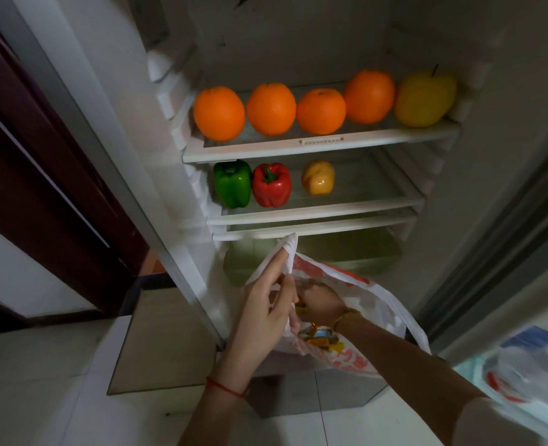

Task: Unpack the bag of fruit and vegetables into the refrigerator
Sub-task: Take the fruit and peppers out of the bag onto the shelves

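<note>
Pinching a twisted handle of the plastic bag (356,294) between thumb and fingers, the left hand (266,313) lifts that side of the bag up in front of the open refrigerator (298,43). A thin red string circles the left wrist. The right hand (319,304) is plunged into the bag's mouth, fingers curled downward around something yellow, though what it grips cannot be made out; a gold bracelet (346,317) sits on its wrist. The bag is white with red printing, and small yellow and blue items show blurrily in its bottom.

Just behind the bag, at the lowest level of the refrigerator, lies a translucent greenish crisper drawer (346,252). Above it, on the middle shelf (314,210), stand a green bell pepper (232,183) and a red bell pepper (271,185), touching side by side at the left, with a yellow pepper (318,177) apart from them toward the centre. On the upper shelf (314,146), four oranges (271,109) sit in a row from the left, and a yellow apple-like fruit (425,98) with a dark stem stands beside the last orange at the right end.

To the right, the refrigerator door holds a blurred clear container with a red label (523,371). Pale floor tiles (40,397) lie below.
</note>
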Motion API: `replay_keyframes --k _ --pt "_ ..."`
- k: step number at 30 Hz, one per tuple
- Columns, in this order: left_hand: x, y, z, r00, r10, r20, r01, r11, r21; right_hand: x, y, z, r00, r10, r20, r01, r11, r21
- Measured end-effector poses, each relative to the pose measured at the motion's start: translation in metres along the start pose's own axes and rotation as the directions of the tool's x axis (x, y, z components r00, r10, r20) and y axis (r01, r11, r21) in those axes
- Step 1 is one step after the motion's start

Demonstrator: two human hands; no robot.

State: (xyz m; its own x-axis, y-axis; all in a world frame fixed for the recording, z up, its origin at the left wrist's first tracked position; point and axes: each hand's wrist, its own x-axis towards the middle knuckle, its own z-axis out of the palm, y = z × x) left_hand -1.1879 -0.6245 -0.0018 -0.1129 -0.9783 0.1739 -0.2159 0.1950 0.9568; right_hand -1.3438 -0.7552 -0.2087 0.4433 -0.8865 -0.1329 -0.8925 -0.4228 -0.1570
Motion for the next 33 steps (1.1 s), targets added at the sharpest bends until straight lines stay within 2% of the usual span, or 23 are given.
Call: replay_keyframes --k 6,12,15,19,22,26,31,33 --pt "0.004 0.006 0.019 0.999 0.033 0.013 -0.034 0.997 0.068 -0.060 -0.007 -0.055 0.977 0.215 0.010 -0.204 0.912 0.357" --pt "0.003 0.025 0.047 0.996 0.083 0.018 -0.085 0.983 0.164 -0.155 -0.002 -0.114 0.887 0.432 -0.162 -0.293 0.798 0.527" --pt "0.003 0.027 0.059 0.995 0.082 0.051 -0.089 0.983 0.161 -0.205 0.009 -0.142 0.783 0.575 -0.236 -0.328 0.705 0.628" --pt "0.000 0.031 0.075 0.989 0.125 0.075 -0.138 0.969 0.203 -0.269 0.031 -0.162 0.573 0.762 -0.300 -0.382 0.573 0.725" --pt "-0.001 0.031 0.085 0.991 0.113 0.068 -0.125 0.968 0.217 -0.314 0.048 -0.162 0.427 0.857 -0.289 -0.397 0.465 0.791" --pt "-0.001 0.027 0.092 0.986 0.140 0.087 -0.156 0.963 0.220 -0.361 0.058 -0.154 0.361 0.898 -0.250 -0.416 0.395 0.819" --pt "0.001 0.025 0.098 0.985 0.146 0.090 -0.161 0.967 0.196 -0.388 0.075 -0.126 0.202 0.959 -0.197 -0.518 0.275 0.810" --pt "0.002 0.021 0.099 0.986 0.143 0.082 -0.157 0.967 0.201 -0.391 0.082 -0.113 0.160 0.971 -0.177 -0.553 0.237 0.799"
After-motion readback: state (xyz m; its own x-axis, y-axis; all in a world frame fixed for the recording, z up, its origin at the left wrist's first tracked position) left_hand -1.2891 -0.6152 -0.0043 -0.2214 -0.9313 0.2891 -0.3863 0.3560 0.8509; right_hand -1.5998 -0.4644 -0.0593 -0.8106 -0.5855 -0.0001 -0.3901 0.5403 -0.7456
